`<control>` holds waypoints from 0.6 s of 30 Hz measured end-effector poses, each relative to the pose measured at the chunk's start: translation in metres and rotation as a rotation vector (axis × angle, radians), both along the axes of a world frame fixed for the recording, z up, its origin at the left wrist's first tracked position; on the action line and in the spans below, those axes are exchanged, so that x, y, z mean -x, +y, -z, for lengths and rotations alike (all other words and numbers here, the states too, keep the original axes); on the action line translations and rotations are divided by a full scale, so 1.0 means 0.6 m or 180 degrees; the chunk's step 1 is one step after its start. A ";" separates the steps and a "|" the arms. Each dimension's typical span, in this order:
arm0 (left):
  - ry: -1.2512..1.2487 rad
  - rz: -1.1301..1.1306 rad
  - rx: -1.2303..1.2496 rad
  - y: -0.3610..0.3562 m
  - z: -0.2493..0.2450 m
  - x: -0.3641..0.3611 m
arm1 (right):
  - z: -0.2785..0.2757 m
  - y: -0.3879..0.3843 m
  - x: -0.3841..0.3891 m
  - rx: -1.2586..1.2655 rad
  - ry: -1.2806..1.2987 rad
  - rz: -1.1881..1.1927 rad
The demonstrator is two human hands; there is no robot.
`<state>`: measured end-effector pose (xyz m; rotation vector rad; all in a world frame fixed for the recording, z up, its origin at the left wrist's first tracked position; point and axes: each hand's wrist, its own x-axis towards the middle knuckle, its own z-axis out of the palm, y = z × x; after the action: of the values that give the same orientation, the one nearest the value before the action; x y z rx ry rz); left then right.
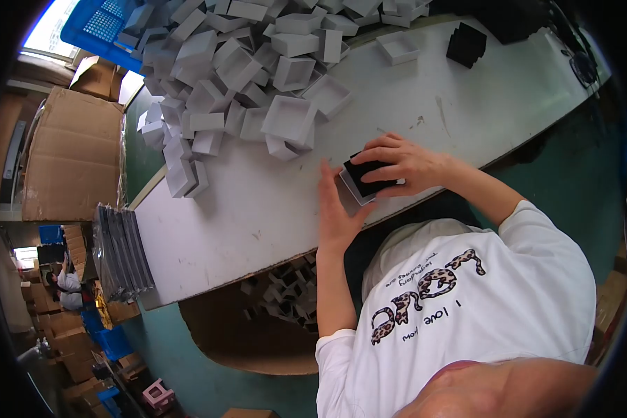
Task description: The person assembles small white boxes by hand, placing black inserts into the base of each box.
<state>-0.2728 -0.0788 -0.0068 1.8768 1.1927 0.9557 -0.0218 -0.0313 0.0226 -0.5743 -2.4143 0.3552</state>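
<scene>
A small white open box (355, 189) stands tilted near the table's front edge, between my two hands. My left hand (338, 209) is at its left side, thumb and fingers spread around the box and gripping it. From the right, my right hand (400, 166) rests its curved fingers on a black square piece (370, 175), holding it over the box's opening. The black piece covers part of the box, and its underside is hidden. How far it sits inside cannot be made out.
A large heap of white boxes (237, 70) covers the back left. A lone white box (398, 47) and stacked black pieces (466, 44) sit behind. Grey bundles (122, 247) lean at the left edge. Below is a carton (244, 352) of small pieces. Another person (70, 287) is far left.
</scene>
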 end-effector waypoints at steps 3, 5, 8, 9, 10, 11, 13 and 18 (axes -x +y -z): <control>-0.0281 -0.0039 -0.0017 0.014 0.008 -0.012 | 0.019 0.008 0.013 0.0224 0.0201 -0.0139; -0.0449 -0.0024 0.0037 0.015 0.010 -0.011 | 0.020 0.008 0.013 0.0289 0.0264 -0.0118; -0.0380 -0.0031 0.0085 0.011 0.010 -0.006 | 0.015 0.003 -0.005 0.0152 0.0411 0.0480; -0.0259 -0.0062 0.0056 0.007 0.006 -0.001 | 0.018 0.005 -0.017 -0.0021 0.0544 0.1017; -0.0144 -0.0094 0.0023 0.003 0.001 0.004 | 0.019 0.008 -0.028 -0.0203 0.0669 0.1553; 0.0080 -0.0207 -0.0008 -0.005 -0.009 0.013 | 0.018 0.013 -0.040 -0.0402 0.0561 0.2022; -0.0009 -0.0285 0.0186 -0.022 -0.014 0.035 | 0.002 0.008 -0.051 -0.0573 0.0519 0.2360; -0.0089 -0.0112 0.0236 -0.020 -0.011 0.033 | 0.006 -0.034 0.027 0.0179 0.0114 -0.0151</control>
<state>-0.2925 -0.0911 -0.0001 1.7843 1.2316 0.9408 -0.0379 -0.0516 0.0187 -0.5316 -2.3930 0.4512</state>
